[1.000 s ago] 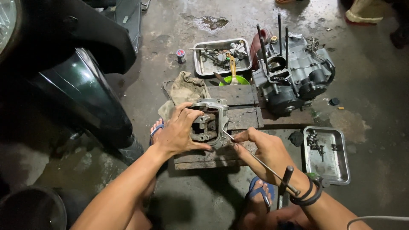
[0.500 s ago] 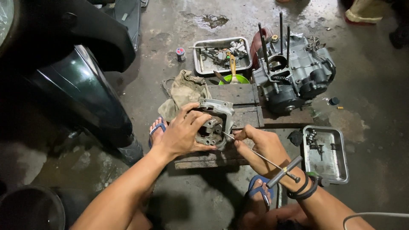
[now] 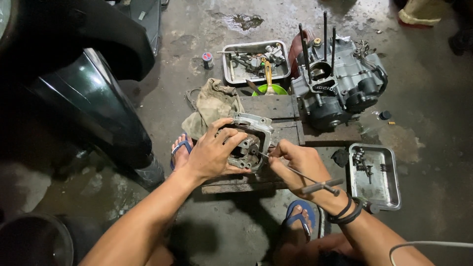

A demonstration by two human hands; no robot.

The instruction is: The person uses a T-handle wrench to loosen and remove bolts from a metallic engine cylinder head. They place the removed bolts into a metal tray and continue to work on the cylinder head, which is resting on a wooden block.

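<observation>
- Left hand is gripping the cylinder head, which is lying on the planks just beside the engine.
- Right hand is pinching a T-handle tool, tip entering the head.
- Best keeping the head steady and the tool straight.
- The head is looking grey, greasy and finned.
</observation>
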